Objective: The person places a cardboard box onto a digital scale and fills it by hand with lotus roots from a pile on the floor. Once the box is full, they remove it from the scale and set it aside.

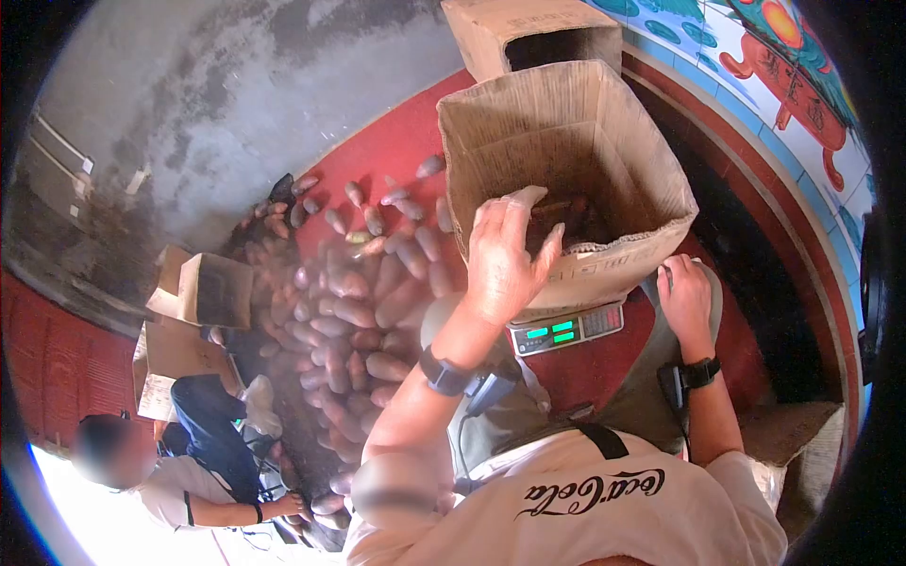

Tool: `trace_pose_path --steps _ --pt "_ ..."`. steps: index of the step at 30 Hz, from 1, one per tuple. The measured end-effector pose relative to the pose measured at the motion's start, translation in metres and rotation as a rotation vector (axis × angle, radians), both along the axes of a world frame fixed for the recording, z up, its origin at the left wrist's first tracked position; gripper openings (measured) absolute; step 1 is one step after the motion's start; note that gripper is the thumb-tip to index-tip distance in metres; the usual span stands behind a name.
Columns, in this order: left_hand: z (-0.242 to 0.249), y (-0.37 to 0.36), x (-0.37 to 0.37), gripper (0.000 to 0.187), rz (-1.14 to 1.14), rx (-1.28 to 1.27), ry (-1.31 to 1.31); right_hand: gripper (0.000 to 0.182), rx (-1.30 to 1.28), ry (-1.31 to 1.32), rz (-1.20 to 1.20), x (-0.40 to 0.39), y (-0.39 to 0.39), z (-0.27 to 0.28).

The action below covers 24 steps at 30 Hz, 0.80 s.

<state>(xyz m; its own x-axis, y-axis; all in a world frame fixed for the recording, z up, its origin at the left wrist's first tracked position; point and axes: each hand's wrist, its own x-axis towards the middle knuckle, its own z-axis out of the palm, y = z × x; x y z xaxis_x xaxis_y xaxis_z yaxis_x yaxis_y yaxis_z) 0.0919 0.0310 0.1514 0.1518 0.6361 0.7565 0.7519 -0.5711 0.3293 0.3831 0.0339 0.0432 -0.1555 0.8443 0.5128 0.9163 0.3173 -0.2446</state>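
A tall open cardboard box [604, 269] stands on a digital scale [566, 330] with lit green displays. My left hand [505, 250] is at the box's near-left rim, thumb and fingers apart, with nothing visible in it. Dim reddish-brown shapes lie deep inside the box, too dark to make out. Beside the box's near-right corner, my right hand [686, 292] rests at my knee with its fingers curled. A small dark band or object shows at those fingers; the palm is hidden. Both wrists wear dark straps.
Many sweet potatoes [344, 311] are heaped on the red floor to the left. Another cardboard box [538, 33] stands behind mine. More boxes [217, 288] are at far left, near a seated person [203, 481] reaching into the heap. One box [802, 443] is at lower right.
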Motion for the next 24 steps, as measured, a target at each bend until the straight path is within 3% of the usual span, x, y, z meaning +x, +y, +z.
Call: trace_pose_path --steps 5,11,17,19,21,24 --pt "0.000 -0.016 -0.007 0.035 -0.059 0.083 -0.054 0.010 0.009 -0.021 0.007 -0.002 -0.001 0.001" --pt "-0.018 -0.038 -0.035 0.011 0.031 0.117 -0.117 0.010 -0.001 -0.023 0.007 -0.003 -0.002 0.001" --pt "-0.065 -0.057 -0.078 0.016 0.260 -0.039 -0.380 0.011 0.003 -0.049 0.002 -0.003 0.000 -0.001" --pt "-0.082 -0.061 -0.093 0.019 0.244 -0.017 -0.635 0.011 -0.003 -0.049 0.001 -0.004 0.000 -0.001" --pt "-0.074 -0.077 -0.102 0.019 0.342 -0.070 -0.480 0.011 -0.013 -0.051 -0.003 -0.003 0.001 0.000" --pt "-0.093 -0.090 -0.125 0.021 0.459 -0.066 -0.475 0.011 -0.004 -0.058 -0.009 -0.004 0.001 -0.001"
